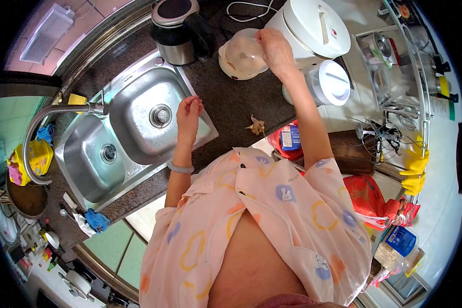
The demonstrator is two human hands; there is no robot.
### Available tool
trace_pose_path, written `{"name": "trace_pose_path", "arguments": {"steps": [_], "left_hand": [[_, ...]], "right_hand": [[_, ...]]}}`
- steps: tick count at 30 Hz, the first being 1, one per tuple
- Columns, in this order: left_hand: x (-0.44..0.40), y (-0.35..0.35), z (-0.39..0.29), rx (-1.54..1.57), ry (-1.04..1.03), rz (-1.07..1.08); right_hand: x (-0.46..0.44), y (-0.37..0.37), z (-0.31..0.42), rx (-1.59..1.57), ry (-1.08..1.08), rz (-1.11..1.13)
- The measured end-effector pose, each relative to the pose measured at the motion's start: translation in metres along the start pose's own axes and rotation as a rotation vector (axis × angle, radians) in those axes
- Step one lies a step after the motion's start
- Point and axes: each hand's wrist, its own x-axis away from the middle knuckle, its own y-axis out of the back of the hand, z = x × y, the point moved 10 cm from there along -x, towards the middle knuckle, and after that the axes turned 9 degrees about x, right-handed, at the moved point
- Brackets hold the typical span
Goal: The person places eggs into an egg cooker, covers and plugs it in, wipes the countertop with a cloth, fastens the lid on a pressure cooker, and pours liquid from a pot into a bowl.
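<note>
My right hand point(278, 51) is closed on the rim or top of a translucent domed lid point(246, 49). The lid sits on or just over a small cream-coloured cooker point(232, 72) at the back of the dark counter point(226, 113). Whether lid and cooker touch is hard to tell. Over the right edge of the steel sink point(133, 97) is my left hand point(188, 117), its fingers curled together with nothing visible in them. A knobbly tan piece that looks like ginger root point(256, 124) lies on the counter between my arms.
An electric kettle point(175, 31) stands behind the sink. Right of the cooker are a white rice cooker point(308, 31) and a white lidded container point(328, 82). The faucet point(61, 109) arches over the sink's left side. A wire rack point(405, 66) stands far right.
</note>
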Motion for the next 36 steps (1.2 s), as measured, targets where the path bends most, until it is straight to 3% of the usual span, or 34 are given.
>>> {"name": "trace_pose_path", "arguments": {"steps": [9,21,29,33,35,36], "left_hand": [[0.0,0.01,-0.002,-0.063,0.017,-0.052],[-0.004,-0.003,0.007,-0.094,0.03,0.048],[-0.012,0.011,0.019,-0.152,0.032,0.094],[-0.008,0.009,0.007,-0.2,0.048,0.026],[-0.006,0.008,0.001,-0.225,0.048,-0.015],[-0.006,0.011,0.0,-0.242,0.049,-0.045]], "right_hand": [[-0.001,-0.027,0.005,0.04,-0.022,0.086],[0.01,-0.029,0.006,0.055,-0.074,0.057],[-0.06,-0.004,-0.043,-0.328,-0.186,-0.052],[-0.12,-0.059,-0.057,-0.309,-0.109,0.056],[-0.134,-0.117,-0.064,-0.24,-0.133,0.311],[-0.141,-0.141,-0.072,-0.251,-0.132,0.318]]}}
